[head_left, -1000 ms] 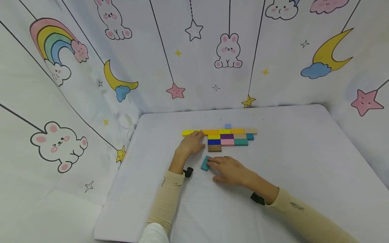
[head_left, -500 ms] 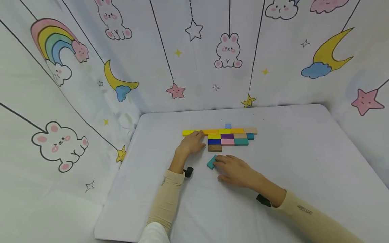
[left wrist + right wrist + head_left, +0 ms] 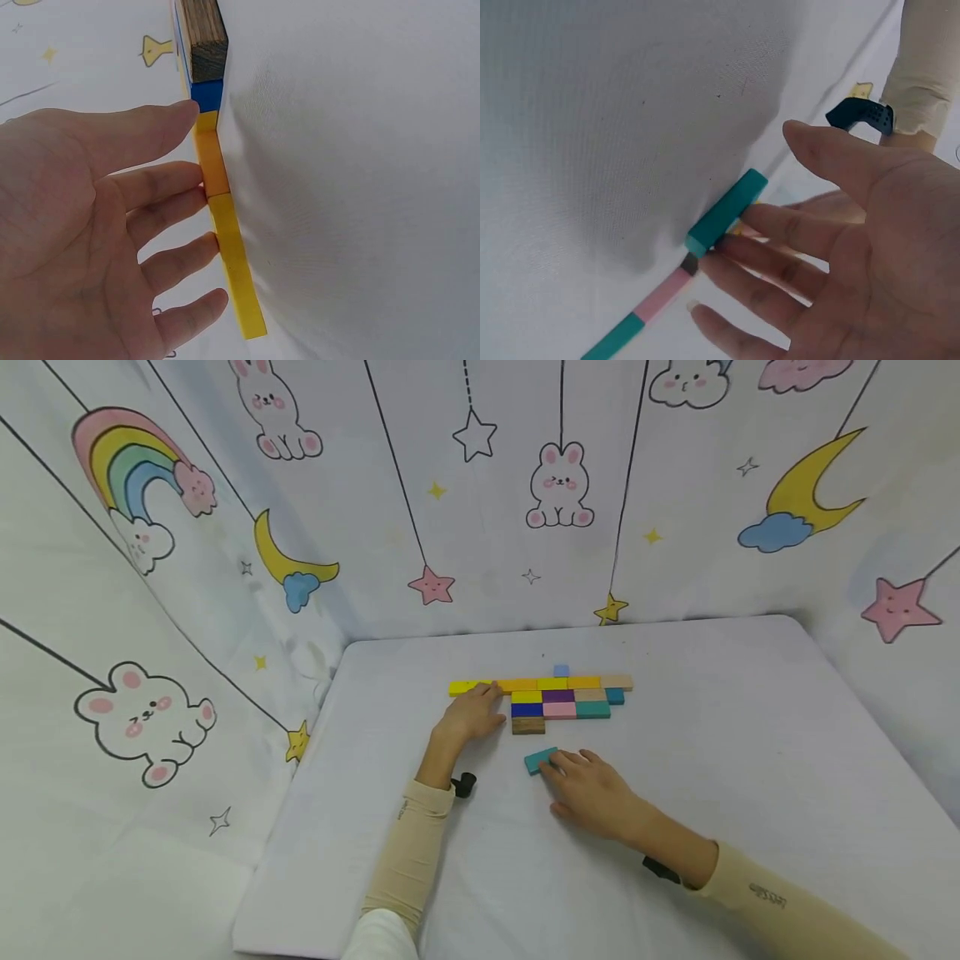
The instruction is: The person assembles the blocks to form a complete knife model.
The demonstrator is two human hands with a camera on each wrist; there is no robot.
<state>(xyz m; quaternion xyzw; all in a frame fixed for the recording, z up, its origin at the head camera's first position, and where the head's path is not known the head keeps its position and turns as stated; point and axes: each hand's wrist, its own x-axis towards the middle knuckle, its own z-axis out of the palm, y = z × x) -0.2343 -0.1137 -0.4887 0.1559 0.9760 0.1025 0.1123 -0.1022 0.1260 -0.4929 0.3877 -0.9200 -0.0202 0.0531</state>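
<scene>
A loose teal block (image 3: 538, 762) lies on the white table, slightly slanted, below the arranged blocks. My right hand (image 3: 596, 793) touches it with extended fingertips, and in the right wrist view the thumb stands away from the teal block (image 3: 727, 212). Farther left, my left hand (image 3: 471, 712) rests its fingertips along the row's near side. In the left wrist view they meet an orange block (image 3: 212, 165) and a yellow block (image 3: 238, 270), while the thumb tip is at a blue block (image 3: 206, 96). A brown wooden block (image 3: 528, 726) forms the lowest row.
Below the long top row lie purple (image 3: 558, 696), pink (image 3: 559, 711) and teal-green (image 3: 593, 710) blocks, edge to edge. A small light blue block (image 3: 561, 671) sits behind that row. A patterned curtain (image 3: 360, 510) hangs behind the white table (image 3: 750, 735).
My right hand has moved to the right, sliding the teal block along. The block has turned from steeply slanted to nearly crosswise. My left hand stays in place.
</scene>
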